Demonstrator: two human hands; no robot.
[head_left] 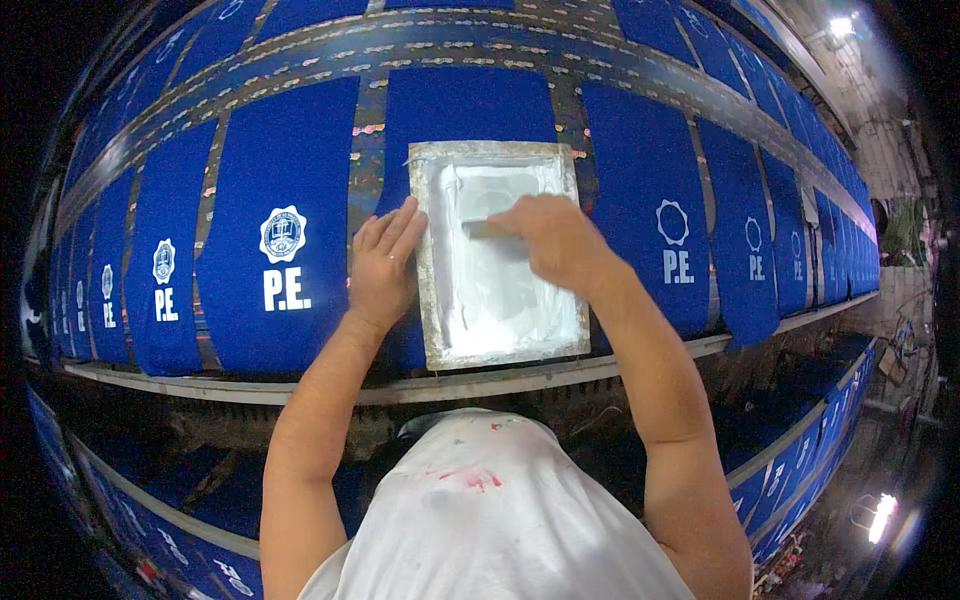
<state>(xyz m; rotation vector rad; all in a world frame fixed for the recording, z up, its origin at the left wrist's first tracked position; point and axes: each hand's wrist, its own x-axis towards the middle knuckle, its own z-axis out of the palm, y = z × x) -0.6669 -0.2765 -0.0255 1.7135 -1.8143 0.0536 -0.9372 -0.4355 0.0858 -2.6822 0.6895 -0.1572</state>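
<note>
A screen-printing frame with a pale, ink-smeared mesh lies over a blue fabric piece in front of me. My right hand is closed around a small squeegee, which rests on the mesh in the frame's upper half. Along the frame's left edge lies my left hand, fingers stretched out and touching the border. The squeegee's grip is partly covered by my right fingers. What lies beneath the frame is hidden.
Left of the frame, blue pieces carry a full white crest and lettering; those to the right show only a crest outline and lettering. A pale rail edges the table near me. More blue pieces lie on a lower table behind.
</note>
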